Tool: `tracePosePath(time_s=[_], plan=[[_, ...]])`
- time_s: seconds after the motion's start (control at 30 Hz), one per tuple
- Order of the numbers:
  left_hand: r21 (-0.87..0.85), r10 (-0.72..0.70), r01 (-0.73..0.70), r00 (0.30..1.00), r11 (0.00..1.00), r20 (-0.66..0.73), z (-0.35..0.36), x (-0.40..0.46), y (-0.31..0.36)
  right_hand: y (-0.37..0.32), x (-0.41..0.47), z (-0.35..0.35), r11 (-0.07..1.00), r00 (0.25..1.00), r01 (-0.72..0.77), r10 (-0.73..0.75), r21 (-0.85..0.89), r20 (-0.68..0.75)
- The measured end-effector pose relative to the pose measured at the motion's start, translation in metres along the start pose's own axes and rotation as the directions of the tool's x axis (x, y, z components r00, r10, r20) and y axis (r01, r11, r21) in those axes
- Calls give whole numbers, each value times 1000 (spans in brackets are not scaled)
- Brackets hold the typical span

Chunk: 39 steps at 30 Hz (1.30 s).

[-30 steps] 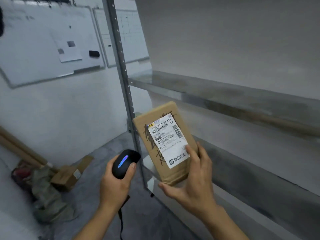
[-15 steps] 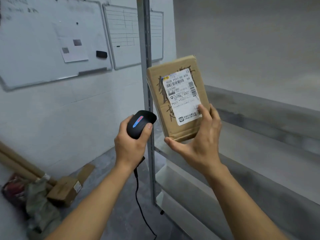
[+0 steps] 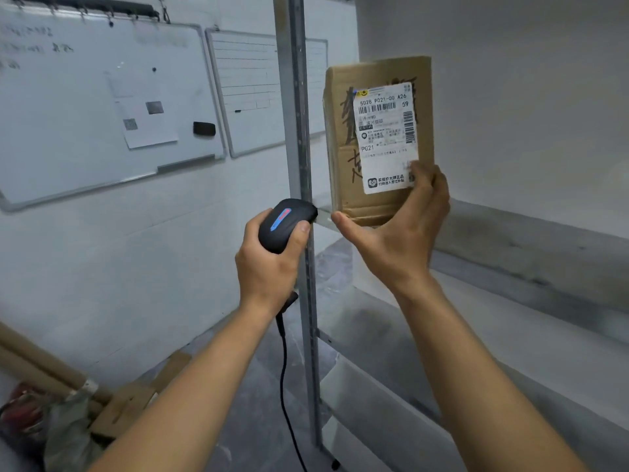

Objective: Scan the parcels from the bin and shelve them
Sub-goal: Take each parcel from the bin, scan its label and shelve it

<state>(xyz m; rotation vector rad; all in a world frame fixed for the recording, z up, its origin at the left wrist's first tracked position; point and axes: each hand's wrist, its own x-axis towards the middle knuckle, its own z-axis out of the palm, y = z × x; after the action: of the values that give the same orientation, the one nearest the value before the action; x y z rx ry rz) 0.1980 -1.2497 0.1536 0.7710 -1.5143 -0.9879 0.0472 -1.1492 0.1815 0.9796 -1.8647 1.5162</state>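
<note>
The right hand point(image 3: 401, 233) lifts the parcel point(image 3: 377, 137) higher, gripping its bottom edge; left hand point(image 3: 269, 264) clutches the scanner point(image 3: 284, 223) just below it. Scanned, probably: shelf point(image 3: 510, 253) next.

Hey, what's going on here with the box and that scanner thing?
A person is scanning a parcel. The right hand holds a cardboard parcel upright by its lower end, label facing the camera. The left hand grips a corded black scanner just below and left of it. The shelf behind is where it goes; it isn't shelved yet.
</note>
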Motion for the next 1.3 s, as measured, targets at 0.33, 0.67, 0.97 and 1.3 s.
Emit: tracePosePath(time_s=[0.33, 0.67, 0.97, 1.3], plan=[[-97, -18, 33, 988, 995, 156, 7, 80, -57, 9, 15, 114, 959, 975, -166, 126, -229, -181], [-172, -24, 82, 949, 982, 316, 7, 110, -87, 20, 5, 161, 832, 938, -312, 195, -458, -286], [-195, 27, 63, 904, 979, 427, 19, 102, -83, 21, 5, 155, 777, 956, -284, 185, -561, -229], [-265, 124, 37, 816, 963, 565, 57, 28, -82, 46, -83, -16, 858, 958, -273, 199, -435, -207]])
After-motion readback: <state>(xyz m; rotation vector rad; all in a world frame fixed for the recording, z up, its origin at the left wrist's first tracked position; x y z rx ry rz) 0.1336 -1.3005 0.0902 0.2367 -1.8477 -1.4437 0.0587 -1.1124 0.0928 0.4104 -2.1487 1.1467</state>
